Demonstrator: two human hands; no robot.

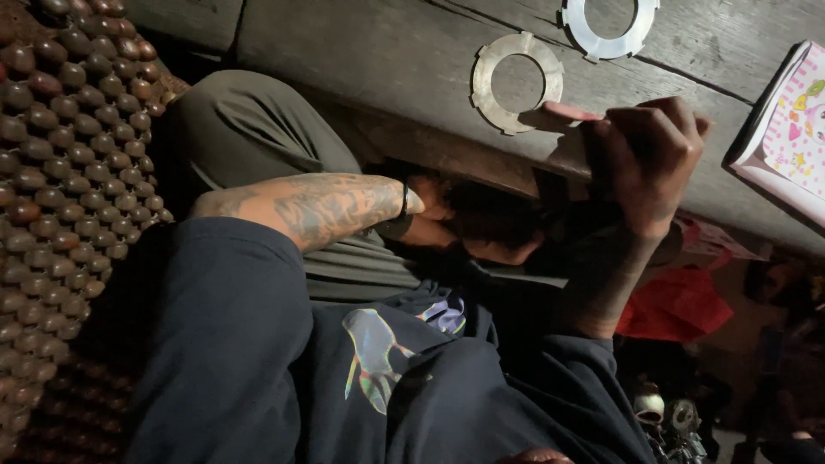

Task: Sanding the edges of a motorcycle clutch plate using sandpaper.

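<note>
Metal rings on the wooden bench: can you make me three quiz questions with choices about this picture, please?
1. Where is the right hand?
A. at the bench edge, beside a metal ring
B. on the beaded mat
C. on the red bag

2. How many metal rings show?
A. one
B. two
C. five

3. How is the right hand?
A. flat open
B. fingers curled
C. out of sight

Answers: A, it sits by the nearer ring; B, a second ring lies at the top; B, the fingers bend inward. The left hand is in shadow.
</note>
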